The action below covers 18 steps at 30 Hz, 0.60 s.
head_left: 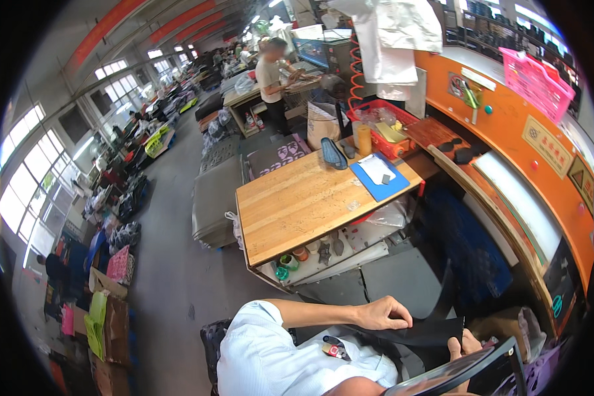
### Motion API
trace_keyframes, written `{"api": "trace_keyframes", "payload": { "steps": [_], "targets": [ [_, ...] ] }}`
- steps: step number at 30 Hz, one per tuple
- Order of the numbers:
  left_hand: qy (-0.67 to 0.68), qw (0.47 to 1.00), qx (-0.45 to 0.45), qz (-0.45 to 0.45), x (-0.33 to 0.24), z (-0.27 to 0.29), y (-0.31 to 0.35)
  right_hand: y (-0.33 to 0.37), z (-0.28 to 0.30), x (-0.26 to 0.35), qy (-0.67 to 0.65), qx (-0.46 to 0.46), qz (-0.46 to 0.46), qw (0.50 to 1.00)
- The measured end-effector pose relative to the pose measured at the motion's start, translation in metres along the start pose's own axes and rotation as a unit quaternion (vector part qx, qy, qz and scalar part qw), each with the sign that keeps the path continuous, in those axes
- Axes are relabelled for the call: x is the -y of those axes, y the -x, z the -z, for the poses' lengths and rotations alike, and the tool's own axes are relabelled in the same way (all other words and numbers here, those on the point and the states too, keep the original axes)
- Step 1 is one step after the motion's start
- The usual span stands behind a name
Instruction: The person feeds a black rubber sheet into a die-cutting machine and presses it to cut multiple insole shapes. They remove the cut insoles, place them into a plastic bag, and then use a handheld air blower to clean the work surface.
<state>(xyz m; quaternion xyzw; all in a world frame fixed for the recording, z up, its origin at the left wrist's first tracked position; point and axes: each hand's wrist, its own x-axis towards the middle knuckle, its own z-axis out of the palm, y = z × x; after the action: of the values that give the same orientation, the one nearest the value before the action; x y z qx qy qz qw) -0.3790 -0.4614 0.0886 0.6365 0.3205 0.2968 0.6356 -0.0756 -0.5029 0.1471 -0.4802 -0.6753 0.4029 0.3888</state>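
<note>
A flat black piece of sheet material [432, 332] stretches between my two hands, low in front of my body. My left hand [381, 313] is closed at its left end, with thumb and fingers pinched on the upper edge. At the other end my right hand [467, 344] grips the piece, thumb raised along its side. Part of the right hand is hidden behind a dark curved frame [468, 366] in the lower right. Dark and grey material also lies over my lap, though its outline is hard to make out.
Ahead stands a wooden-topped table [290, 201] bearing a blue clipboard [384, 185], a shoe sole [334, 153] and a yellowish roll [363, 140]. Beyond it sits a red basket [395, 142]. An orange machine panel [508, 112] rises at right. Another person [270, 76] stands farther back.
</note>
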Motion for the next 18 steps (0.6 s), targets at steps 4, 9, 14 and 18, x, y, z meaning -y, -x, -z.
{"api": "trace_keyframes", "payload": {
  "steps": [4,9,14,18],
  "targets": [
    [0.038,0.999,-0.014,0.020,0.004,0.016,0.008,-0.016,-0.019,-0.001,-0.046,-0.022,-0.050,0.997],
    [0.074,0.996,-0.048,0.031,0.002,0.023,0.016,-0.029,-0.029,-0.009,-0.083,-0.053,-0.025,0.995],
    [0.082,0.992,-0.089,0.039,0.003,0.030,0.018,-0.052,-0.023,-0.009,-0.033,0.006,-0.004,0.999],
    [0.088,0.989,-0.107,0.057,0.006,0.028,0.015,-0.093,-0.030,-0.025,-0.045,0.021,0.029,0.998]
  ]
}}
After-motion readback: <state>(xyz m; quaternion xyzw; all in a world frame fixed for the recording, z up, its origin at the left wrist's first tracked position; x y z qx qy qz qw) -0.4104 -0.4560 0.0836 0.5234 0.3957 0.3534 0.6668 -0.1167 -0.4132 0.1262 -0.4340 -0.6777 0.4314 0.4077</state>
